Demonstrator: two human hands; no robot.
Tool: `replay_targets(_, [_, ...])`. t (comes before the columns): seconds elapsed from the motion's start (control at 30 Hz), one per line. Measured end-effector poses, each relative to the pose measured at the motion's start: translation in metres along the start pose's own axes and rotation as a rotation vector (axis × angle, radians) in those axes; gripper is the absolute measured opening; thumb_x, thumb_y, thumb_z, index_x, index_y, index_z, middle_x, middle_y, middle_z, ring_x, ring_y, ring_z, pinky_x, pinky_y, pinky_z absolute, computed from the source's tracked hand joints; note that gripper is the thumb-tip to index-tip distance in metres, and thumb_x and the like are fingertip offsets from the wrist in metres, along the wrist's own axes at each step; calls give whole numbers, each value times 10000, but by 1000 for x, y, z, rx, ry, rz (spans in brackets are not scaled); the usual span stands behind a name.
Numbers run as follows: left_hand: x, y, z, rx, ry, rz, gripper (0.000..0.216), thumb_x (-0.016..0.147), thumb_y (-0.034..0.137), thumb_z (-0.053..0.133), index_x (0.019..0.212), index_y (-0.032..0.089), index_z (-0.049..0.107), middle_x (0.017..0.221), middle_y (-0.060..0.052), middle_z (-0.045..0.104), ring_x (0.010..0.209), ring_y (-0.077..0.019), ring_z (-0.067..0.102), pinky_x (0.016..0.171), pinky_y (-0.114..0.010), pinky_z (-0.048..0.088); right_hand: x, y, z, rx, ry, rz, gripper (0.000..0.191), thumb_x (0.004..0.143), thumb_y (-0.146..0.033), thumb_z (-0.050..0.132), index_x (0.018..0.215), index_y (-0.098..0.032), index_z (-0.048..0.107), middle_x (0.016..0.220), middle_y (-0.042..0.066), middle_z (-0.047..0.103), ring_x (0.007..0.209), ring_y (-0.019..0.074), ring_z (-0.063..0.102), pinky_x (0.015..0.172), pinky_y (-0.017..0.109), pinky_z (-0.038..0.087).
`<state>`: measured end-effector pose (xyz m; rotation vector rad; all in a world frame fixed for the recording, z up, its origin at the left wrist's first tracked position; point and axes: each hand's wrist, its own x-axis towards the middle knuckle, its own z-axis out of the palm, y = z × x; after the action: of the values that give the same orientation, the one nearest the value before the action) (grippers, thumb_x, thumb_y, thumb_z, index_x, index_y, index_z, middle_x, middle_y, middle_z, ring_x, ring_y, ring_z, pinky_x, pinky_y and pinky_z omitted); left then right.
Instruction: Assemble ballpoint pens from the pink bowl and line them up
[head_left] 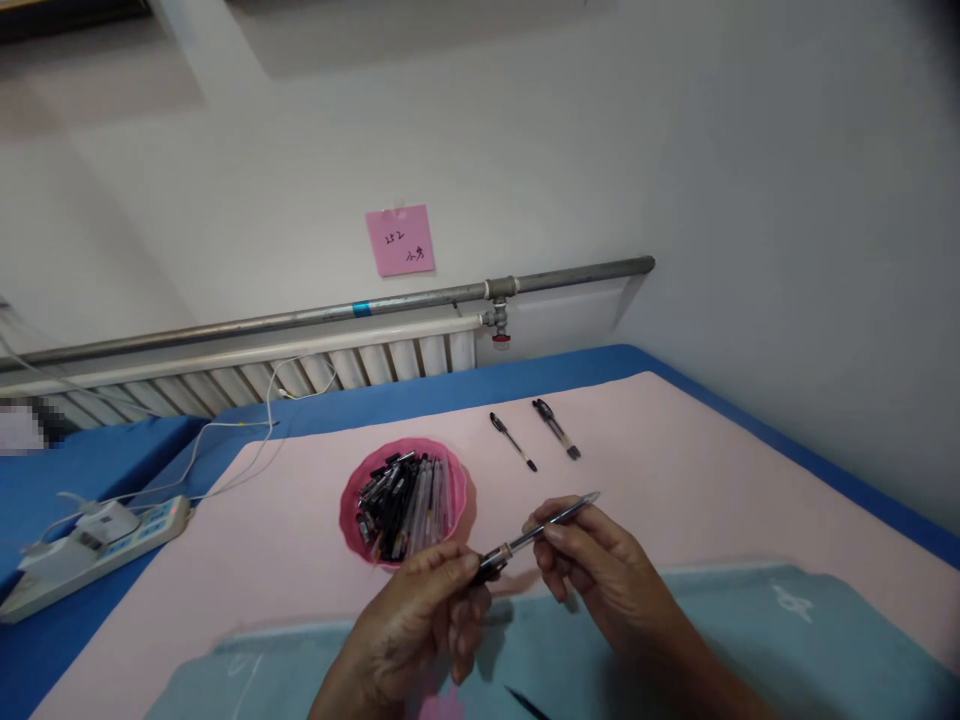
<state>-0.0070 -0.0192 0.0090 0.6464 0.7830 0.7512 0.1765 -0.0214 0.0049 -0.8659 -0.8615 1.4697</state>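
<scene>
Both of my hands hold one pen point(516, 545) in front of me, tilted up toward the right. My left hand point(427, 610) pinches its black end, where a clip shows. My right hand point(592, 555) grips the slimmer, clear-and-dark part, with the pointed tip sticking out beyond the fingers. Whether the two parts are fully joined I cannot tell. Behind my left hand stands a pink scalloped bowl point(459, 500) filled with black pen parts point(390, 500) and clear tubes point(431, 505). Farther back lie a single black pen point(514, 441) and a pair of pens point(556, 430).
A pink sheet point(247, 560) covers the blue table point(600, 362). Teal cloth point(735, 620) lies along the near side, with a dark pointed thing point(527, 703) there. At left are a power strip point(142, 545) and white cables; behind, a radiator point(375, 362) and pipe point(300, 322).
</scene>
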Motion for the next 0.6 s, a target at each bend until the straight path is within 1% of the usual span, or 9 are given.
replay_targets(0.13, [0,0,0,7,42,62,222,706,313,674,700,136,540,531,24,552,297,-40,405,278,-160,302,1,1,-3,-49,-1,20,172,740,-307,664,847,-179,625,590,-3,622,479,112,506,431,228,361])
replay_targets(0.33, [1,-1,2,34,115,110,242,665,316,711,681,125,563,518,16,561,313,-49,430,299,-169,328,2,-4,-1,-63,51,101,264,664,-367,712,812,-163,635,508,-22,596,390,92,476,373,210,319])
replay_targets(0.6, [5,-6,3,75,128,177,236,696,328,683,677,120,573,487,21,559,322,-62,453,307,-175,365,4,-6,0,-83,95,121,304,633,-396,739,778,-148,640,447,-35,567,322,78,441,309,194,285])
